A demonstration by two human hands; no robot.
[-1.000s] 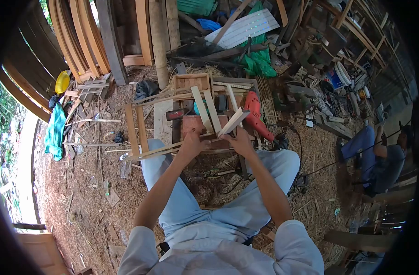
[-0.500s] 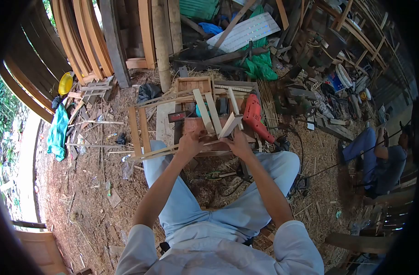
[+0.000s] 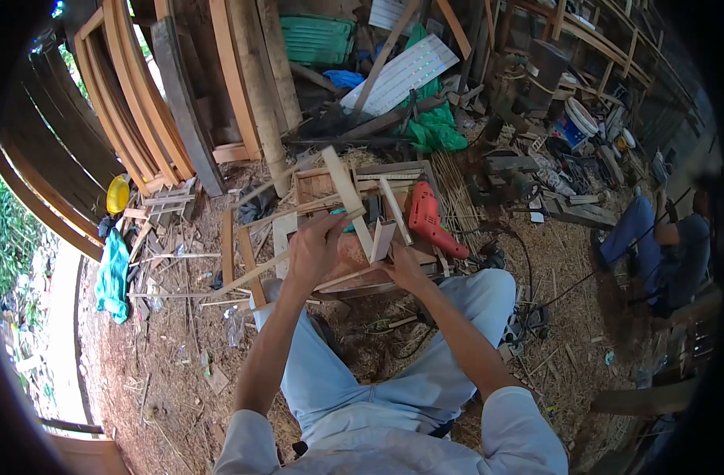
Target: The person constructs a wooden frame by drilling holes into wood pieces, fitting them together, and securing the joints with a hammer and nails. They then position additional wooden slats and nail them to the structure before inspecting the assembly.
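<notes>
My left hand (image 3: 313, 247) is raised over the low work surface, fingers pinched on a thin stick-like piece (image 3: 349, 215) too small to identify. Just beyond it, a pale wooden strip (image 3: 343, 184) slants away from me, its near end beside a short wooden piece (image 3: 383, 237). My right hand (image 3: 403, 267) closes around the near end of that short piece, with some fingers hidden. Another narrow strip (image 3: 395, 210) lies to the right. Beside it rests a red power drill (image 3: 430, 218). A reddish-brown board (image 3: 354, 257) lies under my hands.
A shallow wooden box (image 3: 314, 187) sits behind the strips. Long wooden slats (image 3: 247, 253) stick out to the left. A dark cable (image 3: 528, 269) runs at right, where another person (image 3: 655, 245) sits. Shavings cover the floor (image 3: 180, 348); timber frames (image 3: 124, 95) lean at back left.
My left hand has lifted from low beside the strips and now pinches a thin piece above them. My right hand stays at the short wooden piece. The camera view has shifted somewhat.
</notes>
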